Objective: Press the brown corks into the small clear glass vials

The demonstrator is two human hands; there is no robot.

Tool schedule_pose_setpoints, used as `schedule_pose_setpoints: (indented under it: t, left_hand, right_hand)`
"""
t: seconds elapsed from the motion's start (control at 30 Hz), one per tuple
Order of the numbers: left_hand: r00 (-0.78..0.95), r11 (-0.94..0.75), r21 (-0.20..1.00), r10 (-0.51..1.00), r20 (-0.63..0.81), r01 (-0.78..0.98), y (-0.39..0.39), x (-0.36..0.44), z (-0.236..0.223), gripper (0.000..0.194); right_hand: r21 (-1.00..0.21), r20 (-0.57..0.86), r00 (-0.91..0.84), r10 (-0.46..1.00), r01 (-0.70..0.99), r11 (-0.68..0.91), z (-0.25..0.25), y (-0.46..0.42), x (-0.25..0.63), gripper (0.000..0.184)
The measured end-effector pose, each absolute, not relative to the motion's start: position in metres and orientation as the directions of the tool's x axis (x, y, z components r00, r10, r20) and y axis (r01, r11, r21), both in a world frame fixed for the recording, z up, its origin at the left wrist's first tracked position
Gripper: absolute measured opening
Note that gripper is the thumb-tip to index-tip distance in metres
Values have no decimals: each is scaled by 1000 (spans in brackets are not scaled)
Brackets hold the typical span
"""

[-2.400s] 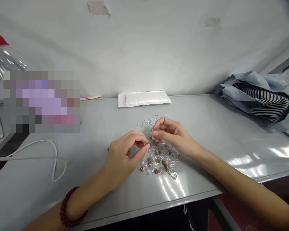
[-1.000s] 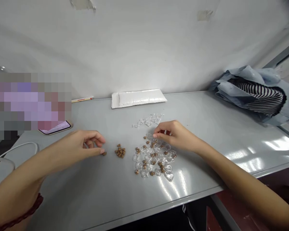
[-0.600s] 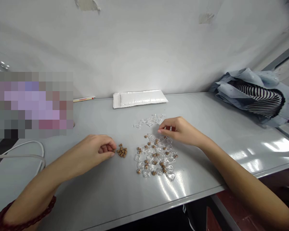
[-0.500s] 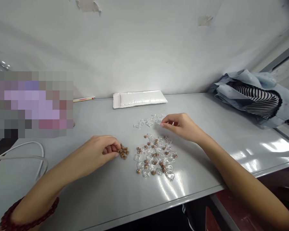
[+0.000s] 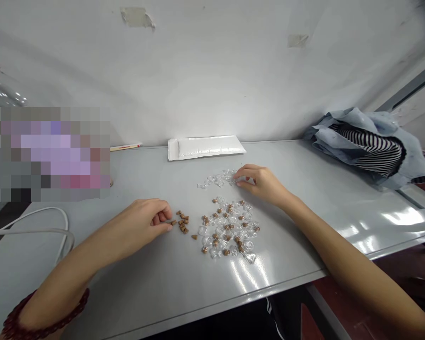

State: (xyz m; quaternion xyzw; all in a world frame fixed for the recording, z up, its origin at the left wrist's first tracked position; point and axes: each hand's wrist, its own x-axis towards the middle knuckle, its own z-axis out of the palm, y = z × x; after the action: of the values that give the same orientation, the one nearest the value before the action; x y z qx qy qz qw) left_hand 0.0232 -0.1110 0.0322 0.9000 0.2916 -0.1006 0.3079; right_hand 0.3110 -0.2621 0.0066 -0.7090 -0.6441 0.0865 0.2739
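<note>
My left hand point(image 5: 147, 219) rests on the grey table point(image 5: 138, 278), its curled fingertips at a small tapered cork point(image 5: 173, 222). Just right of it lies a loose scatter of brown corks point(image 5: 182, 223). My right hand point(image 5: 260, 184) is farther up, its fingertips touching the edge of a group of small, clear, uncorked glass vials point(image 5: 216, 179). Below that hand lies a spread of tiny glass vials with corks in them point(image 5: 230, 229), some heart-shaped. A dark red bead bracelet point(image 5: 46, 315) circles my left wrist.
A white padded envelope point(image 5: 205, 148) lies against the wall at the table's back edge. Crumpled blue and striped cloth point(image 5: 368, 148) sits at the back right. A white cable point(image 5: 38, 231) loops at the left, and a blurred patch covers the back left.
My left hand has moved from the corked vials to the corks at the left, and that cork pile has spread out. My right hand has moved up to the uncorked vials.
</note>
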Motion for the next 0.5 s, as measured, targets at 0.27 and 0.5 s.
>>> schedule_pose_setpoints:
  t: [0.27, 0.5]
  left_hand:
    - [828, -677, 477, 462, -318, 561, -114, 24, 38, 19]
    - [765, -520, 639, 621, -173, 567, -123, 34, 41, 22]
  right_hand:
    - [-496, 94, 140, 986, 865, -76, 15, -265, 310, 12]
    - [-604, 33, 262, 964, 774, -190, 21, -267, 306, 8]
